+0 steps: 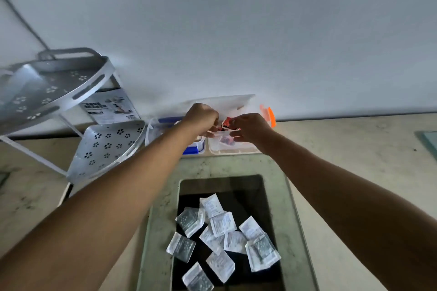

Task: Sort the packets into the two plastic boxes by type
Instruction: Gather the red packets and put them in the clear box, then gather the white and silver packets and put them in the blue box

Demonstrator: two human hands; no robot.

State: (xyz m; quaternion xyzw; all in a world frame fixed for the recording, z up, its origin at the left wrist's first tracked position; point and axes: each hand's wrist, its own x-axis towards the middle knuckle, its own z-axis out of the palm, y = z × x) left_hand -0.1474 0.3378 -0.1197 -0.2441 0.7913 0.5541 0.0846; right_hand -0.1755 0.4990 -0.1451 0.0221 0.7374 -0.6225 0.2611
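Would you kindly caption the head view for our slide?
Both hands drop red packets into the clear box; white packets await sorting.

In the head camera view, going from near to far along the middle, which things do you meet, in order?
White packets lying on the dark recessed panel → bare counter strip → clear plastic box with red packets, both hands over it → open lid → wall.

Both arms outstretched, fingers [214,128] pinched.
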